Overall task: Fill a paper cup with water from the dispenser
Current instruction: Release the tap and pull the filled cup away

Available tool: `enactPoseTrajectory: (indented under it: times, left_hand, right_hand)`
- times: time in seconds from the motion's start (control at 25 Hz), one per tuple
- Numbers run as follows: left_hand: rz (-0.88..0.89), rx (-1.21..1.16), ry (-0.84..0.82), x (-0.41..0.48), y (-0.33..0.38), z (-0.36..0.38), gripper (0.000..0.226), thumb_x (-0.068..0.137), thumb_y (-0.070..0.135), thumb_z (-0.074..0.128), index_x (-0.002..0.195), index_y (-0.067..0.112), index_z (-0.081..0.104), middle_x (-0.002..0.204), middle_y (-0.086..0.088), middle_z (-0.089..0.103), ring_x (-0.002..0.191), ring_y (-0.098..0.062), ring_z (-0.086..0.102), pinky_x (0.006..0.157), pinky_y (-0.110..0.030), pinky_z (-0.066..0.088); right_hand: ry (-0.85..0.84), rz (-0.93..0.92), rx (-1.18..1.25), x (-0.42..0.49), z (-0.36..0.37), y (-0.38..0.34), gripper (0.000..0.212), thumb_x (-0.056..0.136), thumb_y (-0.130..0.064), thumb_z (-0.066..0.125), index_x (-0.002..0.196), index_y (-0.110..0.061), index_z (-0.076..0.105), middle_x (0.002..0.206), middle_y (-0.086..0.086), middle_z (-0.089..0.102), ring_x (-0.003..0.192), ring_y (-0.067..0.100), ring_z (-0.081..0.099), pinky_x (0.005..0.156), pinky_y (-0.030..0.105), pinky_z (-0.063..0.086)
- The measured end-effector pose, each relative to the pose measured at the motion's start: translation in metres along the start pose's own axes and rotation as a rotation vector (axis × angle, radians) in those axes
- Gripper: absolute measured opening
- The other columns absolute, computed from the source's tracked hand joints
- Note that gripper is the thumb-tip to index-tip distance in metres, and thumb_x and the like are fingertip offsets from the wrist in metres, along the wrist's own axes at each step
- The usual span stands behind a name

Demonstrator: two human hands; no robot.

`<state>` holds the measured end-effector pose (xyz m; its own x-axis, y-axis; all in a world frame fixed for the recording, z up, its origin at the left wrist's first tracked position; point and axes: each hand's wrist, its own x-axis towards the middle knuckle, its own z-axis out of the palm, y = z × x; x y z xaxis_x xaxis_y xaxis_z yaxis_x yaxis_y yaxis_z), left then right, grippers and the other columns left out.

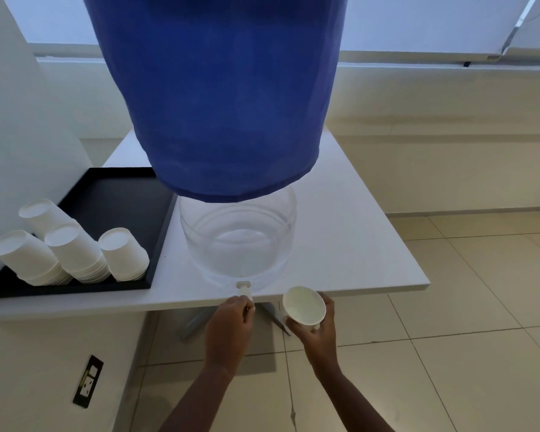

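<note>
Head view is showing, at lower centre of the frame, the left hand (231, 322) pinching the white tap (244, 291) of the dispenser (237, 241) at the table (356, 244) edge, while the right hand (320, 328) is gripping an empty paper cup (303, 305), tilted, just right of the tap.

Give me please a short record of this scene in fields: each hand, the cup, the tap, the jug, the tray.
left hand: fingers on the tap
right hand: holds the cup
cup: looks empty, tilted, to the right of the tap, not under it
tap: white, at the table edge; no water seen flowing
jug: clear, on the table, upper part under a blue cover
tray: black, left of the jug, with four stacks of upside-down cups
</note>
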<state>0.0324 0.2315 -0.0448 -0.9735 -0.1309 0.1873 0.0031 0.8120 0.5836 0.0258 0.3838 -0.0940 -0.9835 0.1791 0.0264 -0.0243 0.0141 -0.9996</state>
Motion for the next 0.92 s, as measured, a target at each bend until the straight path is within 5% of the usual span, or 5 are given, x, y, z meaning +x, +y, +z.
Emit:
enactPoseTrajectory:
  times: [0.16, 0.28, 0.4, 0.6, 0.92]
  left_hand:
    - [0.040, 0.044, 0.034, 0.007, 0.021, 0.012, 0.005, 0.079, 0.004, 0.072, 0.076, 0.003, 0.068, 0.071, -0.013, 0.072, 0.068, -0.025, 0.065, 0.055, -0.023, 0.044]
    - [0.041, 0.052, -0.021, 0.014, 0.037, 0.021, 0.010, 0.089, 0.011, 0.059, 0.089, 0.006, 0.067, 0.087, -0.010, 0.071, 0.085, -0.022, 0.062, 0.072, -0.031, 0.056]
    - [0.049, 0.059, -0.045, 0.020, 0.043, 0.032, 0.017, 0.095, 0.018, 0.049, 0.099, 0.011, 0.064, 0.099, -0.004, 0.069, 0.094, -0.016, 0.060, 0.084, -0.028, 0.054]
    - [0.038, 0.068, -0.079, 0.028, 0.046, 0.047, 0.021, 0.097, 0.019, 0.045, 0.109, 0.015, 0.061, 0.110, 0.000, 0.068, 0.101, -0.013, 0.061, 0.089, -0.024, 0.053]
    - [0.048, 0.088, -0.126, 0.034, 0.047, 0.070, 0.043, 0.095, 0.017, 0.045, 0.137, 0.012, 0.037, 0.140, -0.004, 0.047, 0.130, -0.016, 0.045, 0.107, -0.025, 0.043]
  right_hand:
    - [0.043, -0.058, -0.003, 0.042, -0.024, -0.022, 0.068, 0.063, -0.006, 0.080, 0.114, -0.024, 0.040, 0.106, -0.010, 0.052, 0.100, 0.009, 0.053, 0.081, 0.025, 0.048]
    - [0.065, -0.054, -0.042, 0.070, -0.034, -0.032, 0.069, 0.058, -0.021, 0.082, 0.111, -0.028, 0.038, 0.105, -0.009, 0.051, 0.097, 0.008, 0.053, 0.077, 0.022, 0.045]
    - [0.078, -0.022, -0.101, 0.090, -0.038, -0.030, 0.072, 0.053, -0.032, 0.078, 0.111, -0.029, 0.036, 0.108, -0.003, 0.050, 0.098, 0.016, 0.052, 0.071, 0.018, 0.042]
    - [0.076, 0.036, -0.122, 0.109, -0.038, -0.014, 0.072, 0.061, -0.018, 0.083, 0.114, -0.026, 0.034, 0.111, -0.002, 0.047, 0.102, 0.021, 0.050, 0.075, 0.026, 0.041]
    - [0.037, 0.097, -0.181, 0.121, -0.040, -0.003, 0.077, 0.061, -0.022, 0.083, 0.118, -0.024, 0.031, 0.114, -0.002, 0.046, 0.103, 0.020, 0.049, 0.080, 0.029, 0.039]
